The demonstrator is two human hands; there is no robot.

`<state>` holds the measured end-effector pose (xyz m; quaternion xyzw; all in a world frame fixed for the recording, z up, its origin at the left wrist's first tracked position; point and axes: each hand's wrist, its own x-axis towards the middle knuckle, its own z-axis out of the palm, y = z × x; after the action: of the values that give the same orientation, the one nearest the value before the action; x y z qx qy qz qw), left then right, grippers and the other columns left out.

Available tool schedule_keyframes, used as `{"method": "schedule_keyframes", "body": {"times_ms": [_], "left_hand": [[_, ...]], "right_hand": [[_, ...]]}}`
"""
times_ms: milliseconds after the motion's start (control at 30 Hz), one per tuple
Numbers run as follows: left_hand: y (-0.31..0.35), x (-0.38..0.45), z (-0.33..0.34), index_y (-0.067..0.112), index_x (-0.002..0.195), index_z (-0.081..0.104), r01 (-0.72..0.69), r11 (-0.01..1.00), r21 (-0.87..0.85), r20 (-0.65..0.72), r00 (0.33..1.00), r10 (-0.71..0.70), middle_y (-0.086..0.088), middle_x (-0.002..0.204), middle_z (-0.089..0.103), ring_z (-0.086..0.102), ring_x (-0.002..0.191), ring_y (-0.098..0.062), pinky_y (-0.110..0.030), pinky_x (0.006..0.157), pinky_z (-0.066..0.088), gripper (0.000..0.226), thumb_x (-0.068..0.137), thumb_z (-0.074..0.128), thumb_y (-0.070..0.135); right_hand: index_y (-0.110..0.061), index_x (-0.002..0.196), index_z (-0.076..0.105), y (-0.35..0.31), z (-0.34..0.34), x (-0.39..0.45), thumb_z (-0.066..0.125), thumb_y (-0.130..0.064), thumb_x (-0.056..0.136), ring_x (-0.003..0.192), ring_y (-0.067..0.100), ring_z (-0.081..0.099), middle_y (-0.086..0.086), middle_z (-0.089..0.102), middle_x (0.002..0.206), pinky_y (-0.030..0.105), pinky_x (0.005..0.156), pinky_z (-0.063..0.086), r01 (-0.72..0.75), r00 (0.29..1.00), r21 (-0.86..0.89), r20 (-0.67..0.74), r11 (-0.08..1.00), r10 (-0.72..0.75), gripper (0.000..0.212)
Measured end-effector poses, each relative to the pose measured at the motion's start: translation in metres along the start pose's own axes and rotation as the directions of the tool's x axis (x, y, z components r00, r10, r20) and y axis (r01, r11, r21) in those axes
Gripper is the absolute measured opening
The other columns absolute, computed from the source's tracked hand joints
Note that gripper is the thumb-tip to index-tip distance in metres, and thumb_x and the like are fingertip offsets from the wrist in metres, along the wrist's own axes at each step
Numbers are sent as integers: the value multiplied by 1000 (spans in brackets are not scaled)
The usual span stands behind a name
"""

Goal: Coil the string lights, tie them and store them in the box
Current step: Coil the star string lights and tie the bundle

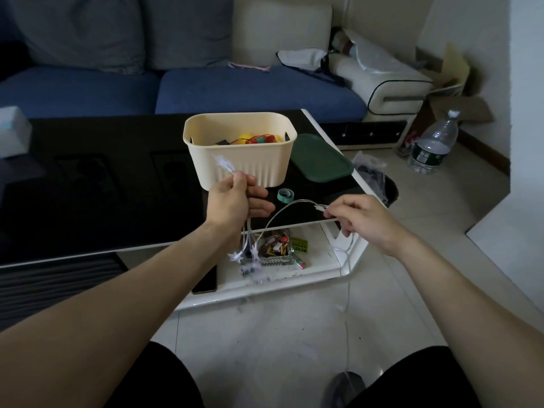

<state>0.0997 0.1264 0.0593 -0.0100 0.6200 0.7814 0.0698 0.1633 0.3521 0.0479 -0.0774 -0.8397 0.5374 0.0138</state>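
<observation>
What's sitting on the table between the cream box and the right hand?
In the head view, a small teal strap roll lies on the black table, between the box and the right hand.

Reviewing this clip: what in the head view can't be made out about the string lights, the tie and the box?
- String lights: how many loops the left hand holds is hidden by its fingers; the hanging stars are blurred.
- The strand below the right hand: too thin to trace to its end.
- Box: its near wall hides most of the contents.
- Green tie: too small to tell its type.
</observation>
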Motion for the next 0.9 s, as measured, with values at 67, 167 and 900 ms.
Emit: {"method": "schedule_keyframes", "body": {"times_ms": [67, 167, 900], "left_hand": [[-2, -3, 3, 6, 90, 54, 1, 1000, 14, -3, 1000, -1, -10, 73, 68, 72, 66, -28, -35, 62, 61, 35, 108, 32, 26], [-7, -10, 8, 6, 87, 56, -5, 998, 70, 48, 999, 2, -16, 85, 72, 74, 82, -29, -39, 77, 61, 35, 108, 34, 23], [-5, -19, 11, -4, 93, 59, 98, 990, 99, 277, 953, -122, -14, 66, 60, 53, 46, -24, -33, 51, 46, 38, 108, 33, 19]], "right_hand": [[-7, 67, 70, -9, 3, -1, 61, -11, 89, 52, 14, 36, 4, 38, 51, 26, 57, 35, 52, 998, 89, 25, 995, -54, 24], [-5, 62, 67, -20, 11, -5, 59, -17, 79, 52, 12, 36, 9, 38, 54, 23, 55, 34, 138, 989, 138, 27, 981, -143, 23], [-16, 101, 78, -24, 72, -5, 73, -9, 90, 71, 0, 67, 0, 74, 93, 11, 63, 48, 395, 897, 147, -274, 907, -346, 14]]}}
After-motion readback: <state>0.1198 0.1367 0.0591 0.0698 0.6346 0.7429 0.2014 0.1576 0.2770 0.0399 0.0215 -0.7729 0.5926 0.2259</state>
